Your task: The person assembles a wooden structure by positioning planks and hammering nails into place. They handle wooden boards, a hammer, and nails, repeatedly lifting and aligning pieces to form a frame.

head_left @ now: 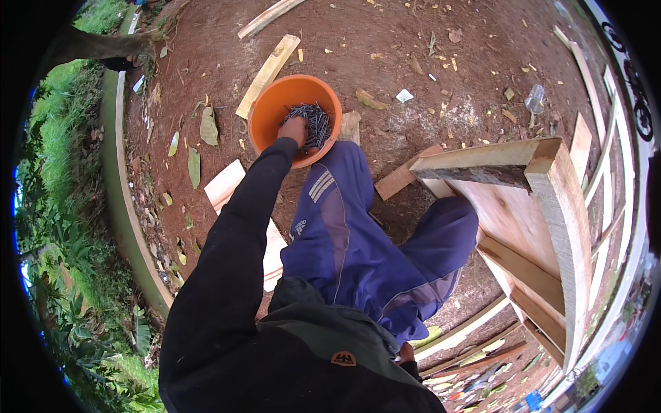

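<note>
Outdoor spot, open ground. Surface: bare reddish-brown soil (475, 69), strewn with dry leaves (208, 127), wood chips and small litter; a clear plastic cup (536, 100) lies toward the upper right. Left edge: a long low kerb (118, 148), curved by the lens, with dense green plants (65, 213) beyond it and a dark tree trunk (100, 47) above. Loose timber about: a pale board (270, 74) running up from behind the bucket, another pale plank (226, 184) on the soil left of the legs, long strips (604, 172) along the right side. A wooden frame (577, 227) with a panel and crosspieces stands tilted just beside the person's right leg.

Orange bucket (267, 113) ahead of the left knee, mouth facing up toward the viewer. Dark metal nails (318, 127) heaped against the right part of its inside.

Left arm stretched forward, black sleeve down to the wrist; left hand (295, 129) inside the bucket, knuckles up, fingers pointing down into the heap. Fingertips hidden; cannot tell how far closed, or whether any nails are gripped. Right hand (406, 354) low by the right hip, mostly covered by clothing; opening and contents cannot be told.
</note>
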Available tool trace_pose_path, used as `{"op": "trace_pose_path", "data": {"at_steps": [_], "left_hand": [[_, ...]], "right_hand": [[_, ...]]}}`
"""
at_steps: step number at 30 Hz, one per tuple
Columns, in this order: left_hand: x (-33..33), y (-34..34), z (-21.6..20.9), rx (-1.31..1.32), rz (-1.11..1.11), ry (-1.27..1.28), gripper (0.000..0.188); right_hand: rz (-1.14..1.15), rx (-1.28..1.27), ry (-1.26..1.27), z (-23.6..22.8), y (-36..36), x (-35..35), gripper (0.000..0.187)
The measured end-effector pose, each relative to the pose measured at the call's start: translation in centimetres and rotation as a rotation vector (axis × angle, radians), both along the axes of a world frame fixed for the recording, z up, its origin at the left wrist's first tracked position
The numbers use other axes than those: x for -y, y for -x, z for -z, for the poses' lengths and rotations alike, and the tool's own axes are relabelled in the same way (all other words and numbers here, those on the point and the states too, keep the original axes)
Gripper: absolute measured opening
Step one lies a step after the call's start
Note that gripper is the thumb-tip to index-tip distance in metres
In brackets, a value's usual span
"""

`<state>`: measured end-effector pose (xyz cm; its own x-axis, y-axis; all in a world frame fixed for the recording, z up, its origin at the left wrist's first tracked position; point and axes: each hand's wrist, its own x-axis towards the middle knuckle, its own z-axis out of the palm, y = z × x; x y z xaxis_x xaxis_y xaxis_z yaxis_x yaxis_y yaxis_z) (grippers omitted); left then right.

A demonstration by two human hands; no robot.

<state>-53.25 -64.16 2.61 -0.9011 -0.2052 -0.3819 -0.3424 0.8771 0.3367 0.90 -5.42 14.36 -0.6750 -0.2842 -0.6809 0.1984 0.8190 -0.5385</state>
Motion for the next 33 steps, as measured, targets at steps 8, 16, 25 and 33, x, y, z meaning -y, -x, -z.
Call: {"op": "trace_pose_path", "data": {"at_steps": [8,16,25,33], "left_hand": [[-1.7,1.3,1.4,-0.115,-0.059,-0.116,0.024],[-3.4,2.4,3.6,-0.162,-0.127,-0.016,0.029],[-3.5,2.1,5.1,-0.123,-0.176,-0.152,0.028],[-2.6,2.1,7.9,-0.069,-0.095,0.022,0.029]], "right_hand": [[0.383,0.206,-0.007,-1.6,1.1,2.1,0.015],[0.53,0.259,-0.019,-2.0,2.2,2.9,0.007],[0.616,0.284,-0.021,-2.6,2.6,3.2,0.019],[0.74,0.347,-0.016,-2.4,3.1,3.8,0.022]]}}
